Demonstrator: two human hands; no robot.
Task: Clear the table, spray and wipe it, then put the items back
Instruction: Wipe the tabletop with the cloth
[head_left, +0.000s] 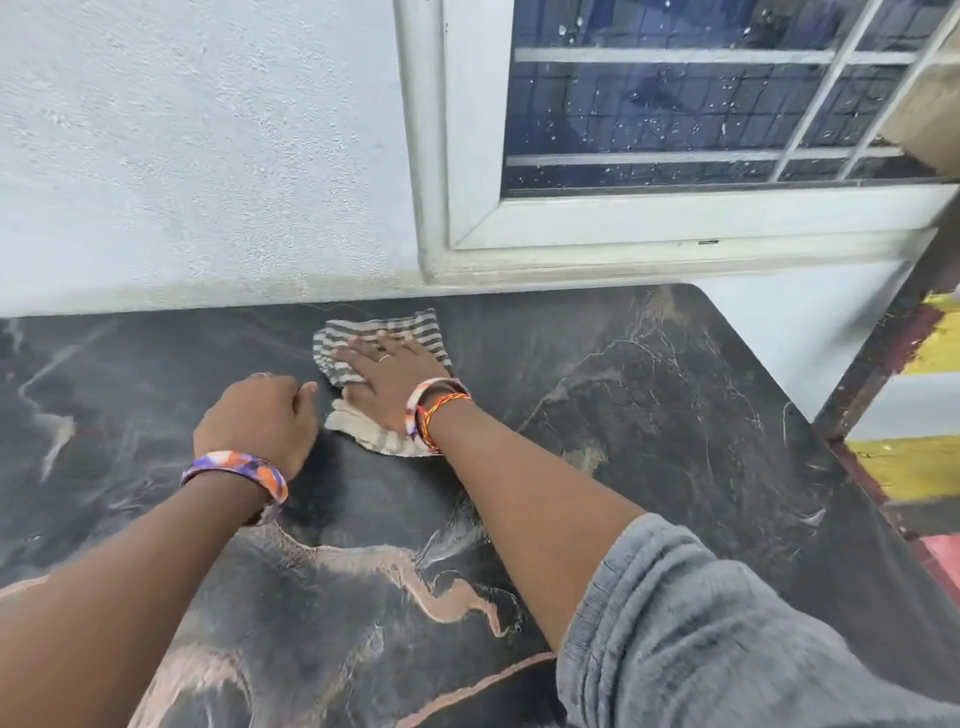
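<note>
Pressed flat on the cloth (382, 332) with straight, spread fingers (358, 353) of the right hand (387, 374), near the bench's (649, 395) far edge. Rested the left hand (260, 418) just beside it, curled, holding nothing.

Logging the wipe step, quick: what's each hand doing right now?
Left hand: fingers curled, holding nothing, resting on the table.
Right hand: open, pressed flat on the striped cloth.

Cloth (382, 332) on table (649, 415) near far edge, right hand (387, 371) flat on cloth, left hand (257, 415) just left, window (675, 130) behind at far right.
</note>
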